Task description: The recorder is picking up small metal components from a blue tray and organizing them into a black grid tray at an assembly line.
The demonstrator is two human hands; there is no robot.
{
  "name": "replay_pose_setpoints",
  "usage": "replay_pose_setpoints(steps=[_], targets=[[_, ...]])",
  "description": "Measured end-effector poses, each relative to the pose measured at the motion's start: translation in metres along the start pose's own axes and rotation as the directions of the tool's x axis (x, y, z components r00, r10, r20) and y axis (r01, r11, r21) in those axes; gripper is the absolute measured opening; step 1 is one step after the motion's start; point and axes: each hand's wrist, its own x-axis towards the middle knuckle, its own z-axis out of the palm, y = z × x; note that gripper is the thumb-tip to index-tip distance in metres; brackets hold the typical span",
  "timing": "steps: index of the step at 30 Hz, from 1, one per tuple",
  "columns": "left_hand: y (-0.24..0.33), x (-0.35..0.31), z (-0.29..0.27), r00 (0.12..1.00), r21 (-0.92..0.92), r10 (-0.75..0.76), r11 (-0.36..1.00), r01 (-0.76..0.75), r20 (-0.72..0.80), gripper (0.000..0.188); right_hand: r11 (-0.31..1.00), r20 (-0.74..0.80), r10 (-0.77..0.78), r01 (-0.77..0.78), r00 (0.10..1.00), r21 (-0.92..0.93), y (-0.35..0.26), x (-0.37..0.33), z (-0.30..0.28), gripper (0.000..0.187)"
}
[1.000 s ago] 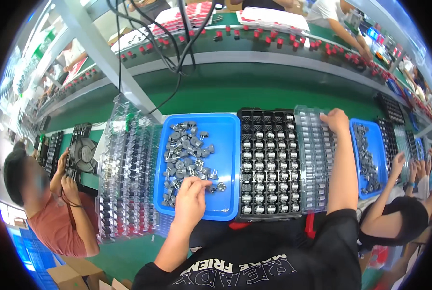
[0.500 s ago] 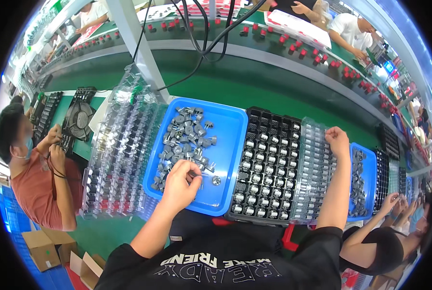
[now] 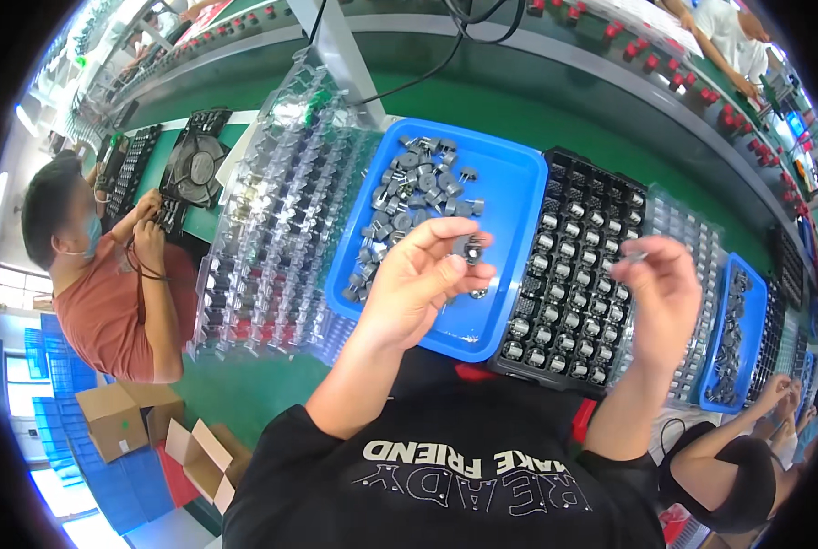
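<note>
Small dark round part pinched by the left hand above the blue tray; fingers curled loosely. Right hand, half-curled, grips a small silvery piece near the black tray. Judgement: light fingertip pressure, 2 hands steady, both pieces turned into plain sight. Loose grey parts lie in the blue tray.

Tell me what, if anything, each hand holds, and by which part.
The left hand pinches a small dark part; the right hand, a silvery piece. Where each is gripped is too small to tell.
</note>
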Motion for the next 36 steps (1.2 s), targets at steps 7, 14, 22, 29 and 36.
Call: replay_pose_setpoints(steps=[7,14,22,29,36], targets=[[-0.011,-0.011,0.030,0.986,-0.013,0.073,0.997,-0.072,0.152,0.037,0.978,0.061,-0.174,0.179,0.983,-0.108,-0.015,-0.043,0.070,0.027],[-0.019,-0.018,0.038,0.979,0.030,0.155,0.987,-0.160,0.131,0.019,0.823,0.172,-0.429,0.463,0.887,-0.331,-0.017,-0.040,0.079,0.033],[-0.019,-0.022,0.039,0.970,0.149,0.208,0.963,-0.225,0.122,0.021,0.773,0.184,-0.470,0.503,0.863,-0.386,-0.015,-0.045,0.080,0.032],[-0.022,-0.023,0.033,0.969,0.180,0.226,0.953,-0.242,0.104,0.029,0.786,0.197,-0.441,0.483,0.876,-0.387,-0.006,-0.048,0.081,0.031],[-0.038,-0.020,0.026,0.941,0.263,0.324,0.904,-0.338,0.095,0.029,0.924,0.190,-0.277,0.315,0.942,-0.215,0.009,-0.040,0.072,0.020]])
